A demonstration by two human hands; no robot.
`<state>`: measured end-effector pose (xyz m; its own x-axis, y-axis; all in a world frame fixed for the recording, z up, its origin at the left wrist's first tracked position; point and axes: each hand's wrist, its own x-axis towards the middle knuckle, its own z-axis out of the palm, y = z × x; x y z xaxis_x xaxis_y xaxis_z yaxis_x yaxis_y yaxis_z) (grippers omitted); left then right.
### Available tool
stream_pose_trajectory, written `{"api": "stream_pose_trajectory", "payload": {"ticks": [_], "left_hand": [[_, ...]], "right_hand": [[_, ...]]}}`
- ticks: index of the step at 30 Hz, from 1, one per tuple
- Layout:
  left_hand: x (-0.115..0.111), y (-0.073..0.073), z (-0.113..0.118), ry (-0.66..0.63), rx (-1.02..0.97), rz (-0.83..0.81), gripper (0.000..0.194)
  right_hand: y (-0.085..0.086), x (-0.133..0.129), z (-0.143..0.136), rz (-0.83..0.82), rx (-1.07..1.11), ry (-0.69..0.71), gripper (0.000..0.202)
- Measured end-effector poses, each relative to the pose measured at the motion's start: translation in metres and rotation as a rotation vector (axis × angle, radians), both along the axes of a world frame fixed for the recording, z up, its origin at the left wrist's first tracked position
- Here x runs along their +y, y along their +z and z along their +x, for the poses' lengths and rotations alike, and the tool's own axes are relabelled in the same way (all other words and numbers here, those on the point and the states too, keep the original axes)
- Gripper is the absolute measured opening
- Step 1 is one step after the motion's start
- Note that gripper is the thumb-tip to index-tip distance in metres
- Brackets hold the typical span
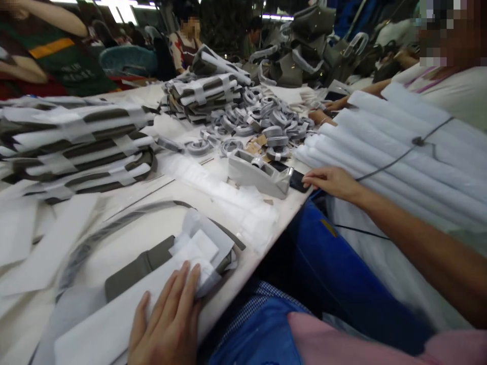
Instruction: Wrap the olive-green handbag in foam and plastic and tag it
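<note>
My left hand lies flat, fingers together, on a sheet of white wrapping paper folded over a grey bag piece at the table's near edge. A long grey strap curves across the table beyond it. My right hand reaches out to the right with fingers extended and nothing in it. Its fingertips are at the table edge, next to a black phone and a grey tape dispenser.
Stacks of paper-wrapped grey pieces fill the left. A second such stack and a pile of coiled grey straps lie further back. White foam rolls are stacked on the right beside a co-worker's forearm. Other people sit behind.
</note>
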<state>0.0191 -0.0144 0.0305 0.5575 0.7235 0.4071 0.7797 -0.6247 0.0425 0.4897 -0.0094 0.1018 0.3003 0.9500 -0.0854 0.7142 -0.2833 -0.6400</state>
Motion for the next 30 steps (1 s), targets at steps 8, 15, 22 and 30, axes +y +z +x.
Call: {"api": "stream_pose_trajectory", "payload": {"ticks": [8,15,22,30], "left_hand": [[-0.009,0.007,0.007,0.047,-0.055,-0.027,0.051],[-0.011,0.008,0.014,0.090,-0.115,-0.009,0.034],[-0.011,0.009,0.017,0.105,-0.232,0.017,0.038],[-0.010,0.006,0.019,0.136,-0.295,0.000,0.041]], "right_hand": [[0.065,0.002,-0.108,0.168,-0.230,0.630,0.021],[0.060,0.087,-0.232,0.076,-0.381,1.317,0.021],[0.033,0.142,-0.304,-0.174,-0.776,1.554,0.014],[0.024,0.150,-0.343,-0.378,-1.033,1.619,0.013]]}}
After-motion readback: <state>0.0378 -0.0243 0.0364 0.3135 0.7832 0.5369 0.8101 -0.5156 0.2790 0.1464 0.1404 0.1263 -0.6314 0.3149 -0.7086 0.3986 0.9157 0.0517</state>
